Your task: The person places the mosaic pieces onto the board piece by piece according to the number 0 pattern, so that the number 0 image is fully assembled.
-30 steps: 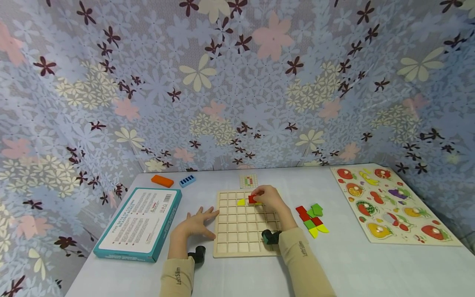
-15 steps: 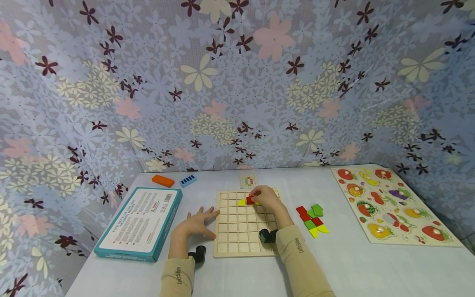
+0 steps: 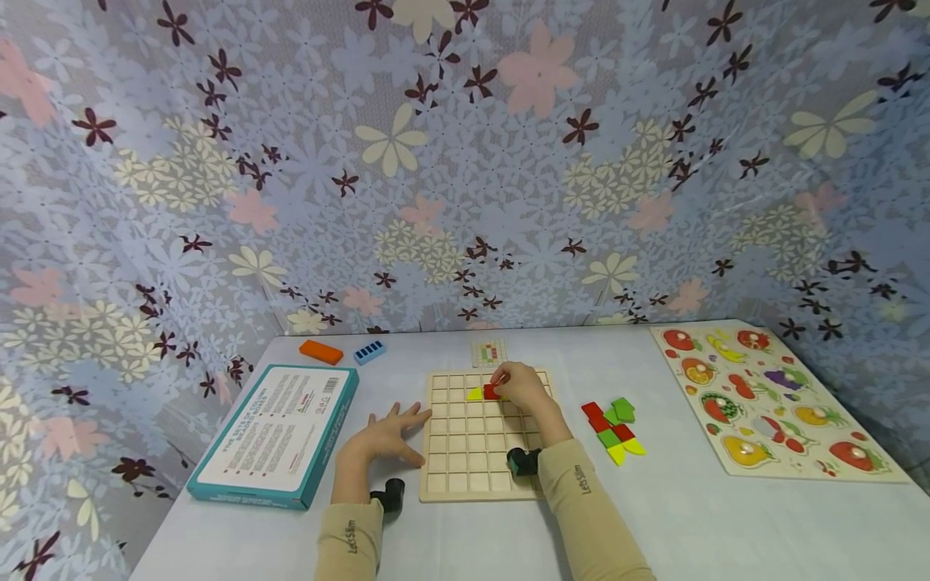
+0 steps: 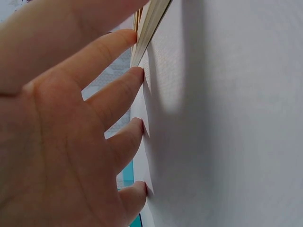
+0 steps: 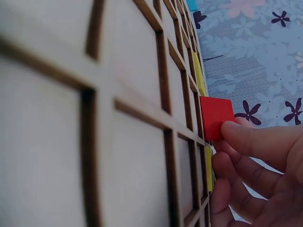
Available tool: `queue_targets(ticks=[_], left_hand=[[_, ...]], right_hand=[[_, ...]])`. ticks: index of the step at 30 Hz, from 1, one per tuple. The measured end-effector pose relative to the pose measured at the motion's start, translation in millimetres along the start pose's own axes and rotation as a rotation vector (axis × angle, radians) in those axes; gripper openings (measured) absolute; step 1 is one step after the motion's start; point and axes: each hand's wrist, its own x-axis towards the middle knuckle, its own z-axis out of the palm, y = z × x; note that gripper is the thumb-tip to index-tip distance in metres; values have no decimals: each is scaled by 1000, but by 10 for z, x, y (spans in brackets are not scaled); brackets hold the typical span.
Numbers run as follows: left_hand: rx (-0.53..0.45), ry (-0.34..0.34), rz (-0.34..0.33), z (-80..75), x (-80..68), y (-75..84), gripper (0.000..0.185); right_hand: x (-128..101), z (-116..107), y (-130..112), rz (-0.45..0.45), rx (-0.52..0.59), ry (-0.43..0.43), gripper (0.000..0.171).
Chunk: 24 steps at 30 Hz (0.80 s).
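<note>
Red, flat and square, a small wooden tile [image 5: 215,117] is pinched at its edge by the fingertips [image 5: 246,135] of the right hand [image 3: 525,390], so that grip is closed on the tile. The tile is held tilted just above a cell in the far rows of the pale wooden grid board [image 3: 465,460], directly below the grip, with a yellow tile [image 3: 474,394] already seated in the cell just to its left. The left hand [image 3: 383,436] is laid flat with fingers spread on the white counter [image 3: 712,516], its fingertips touching the board's left edge; nothing is grasped by it. A loose cluster of red, green and yellow tiles [image 3: 613,426] lies near the board's right side, nearer the right hand. A teal box [image 3: 276,436] lies to the left, well apart.
</note>
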Motion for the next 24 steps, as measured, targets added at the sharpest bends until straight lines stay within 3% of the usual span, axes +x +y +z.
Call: queue_targets(ticks=[11,24], left_hand=[[-3,1,-6,0,2,0,82],[0,-6,4,-8,9,1,82]], right_hand=[[5,-6,-2,0,-111,-10,11],[-1,0,-4,-12,-99,-30,16]])
